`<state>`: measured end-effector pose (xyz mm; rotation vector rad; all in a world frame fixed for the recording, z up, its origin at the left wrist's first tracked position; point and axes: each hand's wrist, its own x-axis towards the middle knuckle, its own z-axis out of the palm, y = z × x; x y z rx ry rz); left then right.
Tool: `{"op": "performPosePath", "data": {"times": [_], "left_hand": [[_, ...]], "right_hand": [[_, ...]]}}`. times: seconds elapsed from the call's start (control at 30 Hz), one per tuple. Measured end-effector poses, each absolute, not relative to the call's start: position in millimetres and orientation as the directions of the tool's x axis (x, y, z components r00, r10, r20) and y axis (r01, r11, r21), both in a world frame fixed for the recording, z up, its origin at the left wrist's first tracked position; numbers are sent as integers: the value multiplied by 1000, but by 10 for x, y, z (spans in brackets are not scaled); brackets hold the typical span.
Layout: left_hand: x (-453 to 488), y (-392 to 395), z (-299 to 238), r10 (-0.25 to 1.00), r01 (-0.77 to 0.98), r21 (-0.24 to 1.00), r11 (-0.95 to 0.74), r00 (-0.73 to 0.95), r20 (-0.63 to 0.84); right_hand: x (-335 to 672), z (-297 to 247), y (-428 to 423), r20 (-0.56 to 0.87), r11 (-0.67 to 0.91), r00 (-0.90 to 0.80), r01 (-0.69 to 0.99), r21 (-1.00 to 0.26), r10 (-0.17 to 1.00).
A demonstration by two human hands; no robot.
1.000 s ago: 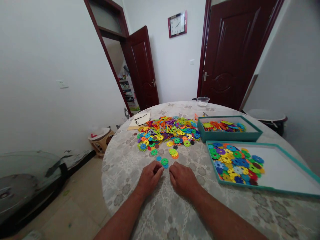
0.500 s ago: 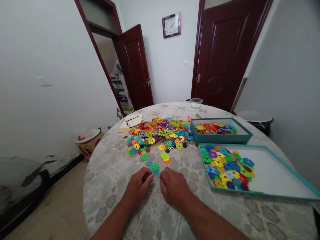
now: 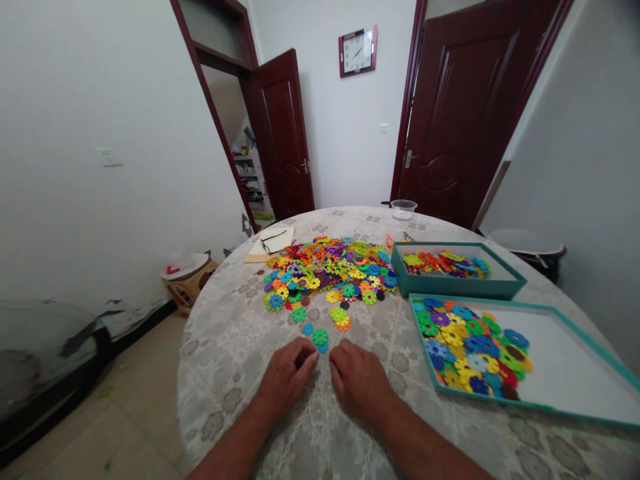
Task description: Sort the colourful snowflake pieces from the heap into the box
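Observation:
My left hand [image 3: 286, 377] rests on the patterned tablecloth [image 3: 235, 373] with its fingers curled in and the thumb alongside; I see nothing in it. Just to its right lies my right hand [image 3: 363, 380], loosely fisted, also with nothing showing in it. A green notched plastic disc [image 3: 319, 336] overlaps a blue one [image 3: 323, 348] right beyond the gap between the hands. Close by are a small blue disc [image 3: 308, 329] and a yellow-green disc [image 3: 339, 315] over yellow and orange ones. Farther back spreads a large heap of multicoloured notched discs [image 3: 330, 267].
On the right, a shallow teal-edged tray [image 3: 565, 353] holds many discs in its left part. Behind it stands a deeper teal box [image 3: 460, 287] with more discs. Glasses [image 3: 267, 245] lie on paper at back left; a clear plastic bowl [image 3: 403, 208] sits at the far edge.
The whole view has shifted a little, so everything appears farther right and slightly lower. Both hands keep the same pose and place on the table; the discs have not moved.

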<state>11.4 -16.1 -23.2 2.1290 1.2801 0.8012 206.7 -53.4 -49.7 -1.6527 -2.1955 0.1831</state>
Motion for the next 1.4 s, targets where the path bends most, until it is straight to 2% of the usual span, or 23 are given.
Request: {"op": "performPosePath", "data": {"times": [0.1,0.2,0.27,0.33,0.4,0.47,0.53,0.6,0.67,0.8,1.07,1.4], "left_hand": [[94,-186,-271,909,571,713,-406,335,249],[-27,-109,-245,903,574,700,-425,209,376],[-170,80,-189,855,616,629,-473,151,496],[-328,410,-139,794,674,522,-523,162,586],[-453,851,-132,759,718,442,-537,184,625],[-523,1327,-179,799,766,433,-475,170,576],[-547,1752,-260,882,832,457,-315,79,464],[-550,2072,-339,907,840,481,-251,30,421],[-547,2276,-398,922,835,496,-239,34,386],[-518,2430,-450,926,802,498,-328,170,336],[-381,2132,-394,883,746,482,-460,327,337],[42,1191,-421,866,696,526,-489,316,387]], "right_hand": [[2065,-513,-541,224,293,-226,893,-341,948],[2065,-535,-539,226,297,-225,883,-363,948],[2066,-551,-534,227,293,-220,880,-375,949],[2066,-561,-530,226,291,-218,880,-374,949],[2064,-561,-530,230,293,-219,883,-367,948],[2060,-557,-534,236,295,-219,883,-364,947],[2055,-558,-540,245,294,-213,882,-367,946],[2052,-570,-544,253,293,-207,881,-371,945],[2053,-588,-543,263,296,-205,879,-374,943],[2050,-602,-535,269,297,-204,879,-373,941],[2027,-577,-507,262,268,-176,889,-373,949],[2017,-524,-504,259,246,-149,884,-398,954]]}}
